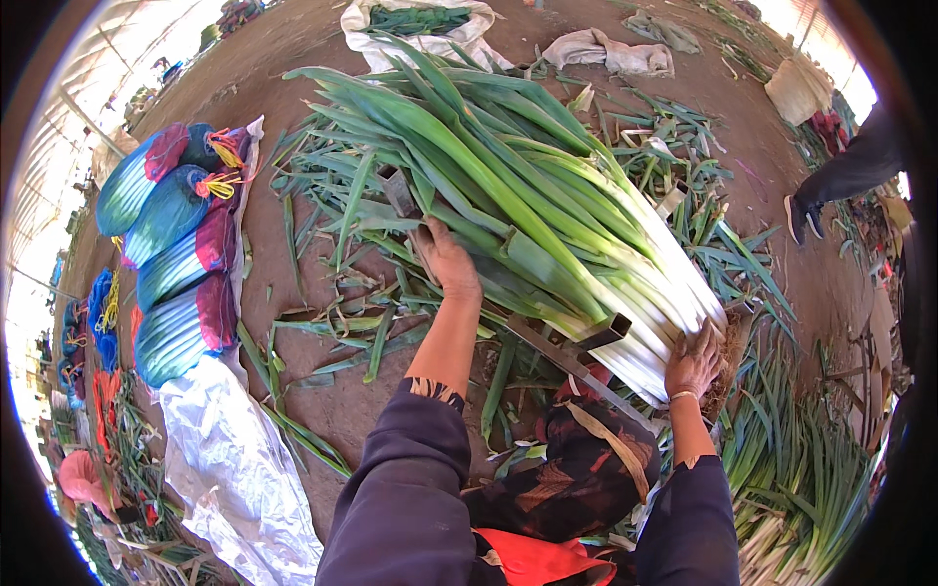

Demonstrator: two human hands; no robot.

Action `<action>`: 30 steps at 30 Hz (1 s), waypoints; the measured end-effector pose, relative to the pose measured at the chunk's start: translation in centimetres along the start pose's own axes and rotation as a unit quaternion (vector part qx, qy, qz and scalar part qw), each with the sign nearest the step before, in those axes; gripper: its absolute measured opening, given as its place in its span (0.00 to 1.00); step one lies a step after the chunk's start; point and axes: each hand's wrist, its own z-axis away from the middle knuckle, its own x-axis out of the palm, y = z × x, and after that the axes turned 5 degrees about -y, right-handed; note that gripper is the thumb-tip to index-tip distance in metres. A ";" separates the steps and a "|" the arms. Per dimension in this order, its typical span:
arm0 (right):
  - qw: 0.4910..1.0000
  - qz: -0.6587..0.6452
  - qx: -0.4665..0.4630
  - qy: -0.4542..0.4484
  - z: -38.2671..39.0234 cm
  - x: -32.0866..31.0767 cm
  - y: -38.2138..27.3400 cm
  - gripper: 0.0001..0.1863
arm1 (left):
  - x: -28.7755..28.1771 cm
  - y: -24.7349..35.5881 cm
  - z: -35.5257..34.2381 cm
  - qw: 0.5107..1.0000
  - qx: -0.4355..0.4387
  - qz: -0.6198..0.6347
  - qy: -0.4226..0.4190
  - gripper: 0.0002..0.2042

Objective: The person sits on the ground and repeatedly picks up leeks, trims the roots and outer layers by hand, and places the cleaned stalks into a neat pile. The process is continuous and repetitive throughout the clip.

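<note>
A big bundle of leeks (547, 205) lies across a metal frame (576, 366), its green leaves toward the far left and its white stalks and roots toward the near right. My left hand (447, 259) rests against the leafy side beside an upright metal post (398, 192); its fingers look extended, partly hidden by the leaves. My right hand (696, 361) lies with fingers spread on the white stalks close to the root end (728, 366). Neither hand is wrapped round a stalk.
Packed leeks in blue and purple net bags (186, 327) line the left, above a silvery plastic sheet (234, 469). Loose leeks (796, 459) are heaped at the lower right. Leaf scraps (381, 337) litter the ground. A person's leg (845, 166) shows at the right. Sacks (611, 52) lie behind.
</note>
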 end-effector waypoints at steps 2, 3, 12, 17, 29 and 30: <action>1.000 0.009 0.007 0.007 0.0 0.0 0.5 0.35 | 2.2 1.8 -0.1 0.993 0.069 -0.088 -0.024 0.28; 1.000 0.009 0.003 0.006 0.0 0.2 0.2 0.35 | 2.3 2.2 -0.6 0.984 0.107 -0.137 -0.030 0.27; 1.000 0.017 -0.018 0.008 0.0 0.2 -0.6 0.35 | 3.4 5.7 -14.9 0.484 0.174 -0.759 -0.400 0.25; 0.999 0.029 -0.001 0.028 -0.5 0.2 1.4 0.35 | 10.2 17.4 -11.4 0.452 0.004 -0.804 -0.386 0.22; 1.000 0.013 -0.009 0.021 0.0 0.3 0.0 0.34 | 0.0 13.2 -1.8 0.681 0.218 -0.648 -0.263 0.10; 1.000 0.013 -0.009 0.023 -0.1 0.4 0.1 0.34 | -0.7 11.3 -1.0 0.712 0.261 -0.601 -0.252 0.09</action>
